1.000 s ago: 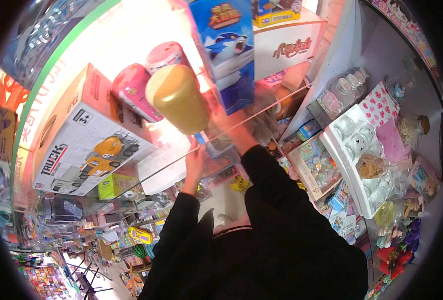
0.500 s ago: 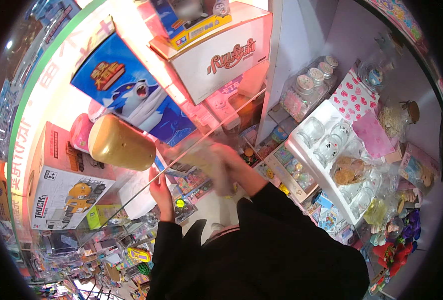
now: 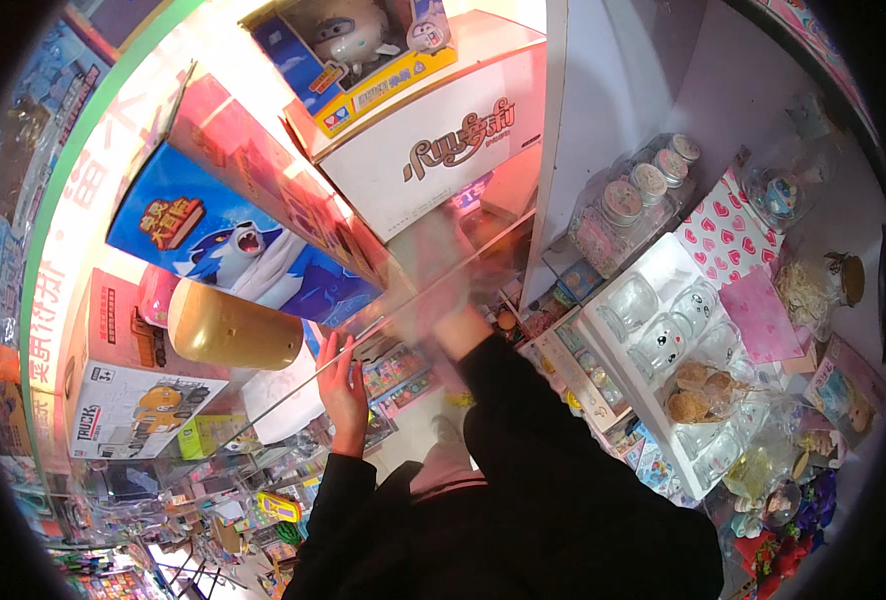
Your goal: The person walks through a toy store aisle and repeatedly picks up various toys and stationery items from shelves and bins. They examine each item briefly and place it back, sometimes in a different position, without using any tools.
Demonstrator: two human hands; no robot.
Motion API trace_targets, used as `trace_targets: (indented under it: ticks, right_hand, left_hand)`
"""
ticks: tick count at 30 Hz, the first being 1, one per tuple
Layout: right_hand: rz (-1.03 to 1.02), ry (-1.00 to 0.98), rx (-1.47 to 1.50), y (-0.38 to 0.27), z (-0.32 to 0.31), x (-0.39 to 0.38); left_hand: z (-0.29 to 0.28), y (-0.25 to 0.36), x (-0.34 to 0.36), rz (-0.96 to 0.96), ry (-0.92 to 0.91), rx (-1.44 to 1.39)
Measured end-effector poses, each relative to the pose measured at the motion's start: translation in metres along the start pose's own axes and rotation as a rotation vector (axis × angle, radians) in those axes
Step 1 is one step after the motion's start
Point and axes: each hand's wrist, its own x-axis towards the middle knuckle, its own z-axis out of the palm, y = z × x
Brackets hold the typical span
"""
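My left hand (image 3: 344,398) is raised at the front edge of a glass shelf (image 3: 281,388). Its fingers are stretched and apart, with the tips at the edge. Further right, my right hand (image 3: 451,322) reaches in over the shelf, below a white box (image 3: 433,150). Motion smears it, and a pale blur around the fingers hides whether it holds anything. Left of my hands stands a tall blue box with a cartoon animal (image 3: 248,245). A gold rounded object (image 3: 233,325) lies before that box, near my left hand.
A toy truck box (image 3: 143,400) stands at the left, and a boxed toy (image 3: 353,50) sits on the white box. To the right, a white tray (image 3: 688,478) holds several glass jars. Lidded jars (image 3: 623,200) stand behind it. Small goods crowd the lower shelves.
My right hand has swept across the shelf, still blurred. My left hand has shifted slightly right, its fingers more spread. The view has turned, showing more of the blue box's side.
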Motion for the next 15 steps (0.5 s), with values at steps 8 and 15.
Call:
trace_targets:
  ticks: [8, 15]
  right_hand:
    - [-0.126, -0.034, -0.434, -0.029, -0.006, -0.05]
    - [-0.765, 0.149, -0.598, -0.1, 0.005, 0.069]
  left_hand:
    - [-0.006, -0.015, 0.007, 0.063, -0.029, -0.028]
    - [-0.017, -0.012, 0.021, 0.123, -0.059, 0.005]
